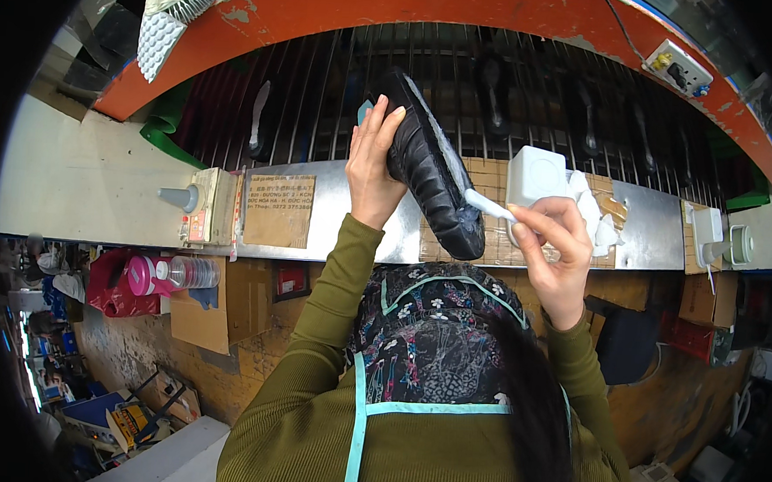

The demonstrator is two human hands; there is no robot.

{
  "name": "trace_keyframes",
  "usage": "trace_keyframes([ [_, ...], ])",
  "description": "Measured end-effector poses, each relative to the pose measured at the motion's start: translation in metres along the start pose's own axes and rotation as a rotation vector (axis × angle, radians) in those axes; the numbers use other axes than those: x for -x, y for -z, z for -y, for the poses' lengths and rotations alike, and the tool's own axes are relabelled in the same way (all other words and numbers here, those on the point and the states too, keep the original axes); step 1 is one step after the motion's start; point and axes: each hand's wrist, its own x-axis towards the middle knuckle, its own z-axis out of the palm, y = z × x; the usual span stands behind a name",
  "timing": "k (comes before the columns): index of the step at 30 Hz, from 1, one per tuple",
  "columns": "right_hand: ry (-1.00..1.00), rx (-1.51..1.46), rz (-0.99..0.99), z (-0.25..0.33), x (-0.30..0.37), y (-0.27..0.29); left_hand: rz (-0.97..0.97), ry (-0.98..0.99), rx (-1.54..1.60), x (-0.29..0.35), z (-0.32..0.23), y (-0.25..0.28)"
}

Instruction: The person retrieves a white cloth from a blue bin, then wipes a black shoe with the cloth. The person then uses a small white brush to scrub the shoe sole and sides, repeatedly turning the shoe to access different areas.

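My left hand grips a black shoe upper on its form, holding it tilted above the bench with the sole side turned to the right. A whitish smear runs along that sole edge. Between thumb and fingertips, my right hand pinches a slim white brush. Its tip touches the sole side close to the lower end of the shoe. Just behind my right hand stands a white square container. Crumpled white material lies beside it.
Beyond the bench, metal rods carry several dark shoe pieces, one straight ahead. An orange frame arches over them. Flat cardboard lies on the metal bench edge. To the left are a grey cone and a clear bottle; a white spool is far right.
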Motion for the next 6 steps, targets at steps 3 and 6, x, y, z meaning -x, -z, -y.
trace_keyframes([
  [3,-0.038,-0.098,-0.016,-0.0005,-0.0044,-0.0035,0.005,-0.003,0.0,-0.0009,-0.0008,-0.0001],
  [6,-0.107,-0.254,0.046,-0.0053,-0.0064,-0.0018,0.013,0.017,0.033,-0.0028,-0.0013,-0.0019],
])
